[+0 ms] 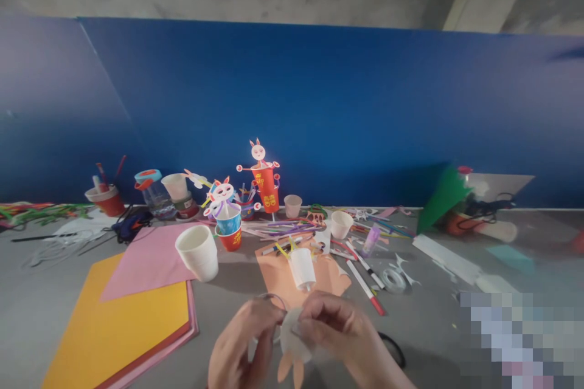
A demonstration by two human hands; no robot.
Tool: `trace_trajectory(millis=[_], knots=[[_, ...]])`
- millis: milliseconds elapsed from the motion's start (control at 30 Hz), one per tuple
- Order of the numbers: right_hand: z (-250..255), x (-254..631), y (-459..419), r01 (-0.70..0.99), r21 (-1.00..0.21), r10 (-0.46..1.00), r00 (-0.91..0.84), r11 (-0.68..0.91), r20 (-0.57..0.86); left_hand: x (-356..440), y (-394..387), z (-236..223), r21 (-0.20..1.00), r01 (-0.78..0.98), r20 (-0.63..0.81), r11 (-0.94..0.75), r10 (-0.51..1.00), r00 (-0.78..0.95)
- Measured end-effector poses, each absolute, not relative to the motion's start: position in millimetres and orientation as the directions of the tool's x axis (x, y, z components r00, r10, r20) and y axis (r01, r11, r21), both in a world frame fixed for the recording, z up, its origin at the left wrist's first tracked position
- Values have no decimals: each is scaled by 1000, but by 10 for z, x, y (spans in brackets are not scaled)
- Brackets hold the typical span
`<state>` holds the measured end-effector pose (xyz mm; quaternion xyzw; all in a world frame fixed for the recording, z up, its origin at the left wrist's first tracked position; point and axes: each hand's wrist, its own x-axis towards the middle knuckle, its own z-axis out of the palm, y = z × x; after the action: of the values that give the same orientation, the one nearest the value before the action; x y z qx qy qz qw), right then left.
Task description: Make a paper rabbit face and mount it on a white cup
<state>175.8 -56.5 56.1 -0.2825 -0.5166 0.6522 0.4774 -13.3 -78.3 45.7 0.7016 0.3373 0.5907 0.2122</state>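
Low in the middle, a pale round paper rabbit head (292, 334) with two orange ears points its ears downward. My right hand (337, 328) pinches it from the right, thumb over its face. On the other side, my left hand (249, 337) has its fingers closed at the disc's left edge. A thin ring (274, 297) shows partly behind my left hand; its kind is unclear. Just beyond both hands a small white paper cup (303, 268) with yellow strips lies on an orange paper sheet (269, 270). A black loop (393, 349) shows beside my right wrist.
Coloured sheets (132, 310) lie at left beside a large white cup (198, 252). Behind stand a red cup figure (266, 188) and a blue-and-red cup figure (228, 225). Markers (365, 287), a tape roll (393, 279) and a glue stick (371, 240) lie right of centre.
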Motion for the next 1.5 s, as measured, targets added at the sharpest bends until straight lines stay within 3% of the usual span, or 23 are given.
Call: trace_trajectory(millis=[33, 100, 200, 300, 567, 1233, 1500], knots=[[552, 1763, -562, -314, -949, 915, -372, 34, 156, -100, -793, 435, 836, 124, 540, -535, 842, -13], [543, 1774, -558, -258, -957, 915, -340, 131, 217, -57, -789, 420, 955, -56, 293, -292, 956, 4], [547, 1789, -553, -168, -947, 900, -304, 272, 313, -43, -742, 444, 982, -101, 179, -162, 964, 196], [567, 1795, -557, -76, -919, 876, -281, 387, 392, -34, -702, 454, 989, -98, 126, -107, 969, 214], [597, 1825, -556, 14, -798, 768, -281, 603, 576, 7, -699, 403, 974, -225, 43, 7, 975, 220], [580, 1937, -451, 24, -731, 686, -368, 682, 628, 77, -780, 535, 924, -331, -146, 189, 978, 150], [437, 1975, -367, 34, -659, 610, -416, 752, 675, 51, -766, 502, 951, -280, -107, 129, 990, 93]])
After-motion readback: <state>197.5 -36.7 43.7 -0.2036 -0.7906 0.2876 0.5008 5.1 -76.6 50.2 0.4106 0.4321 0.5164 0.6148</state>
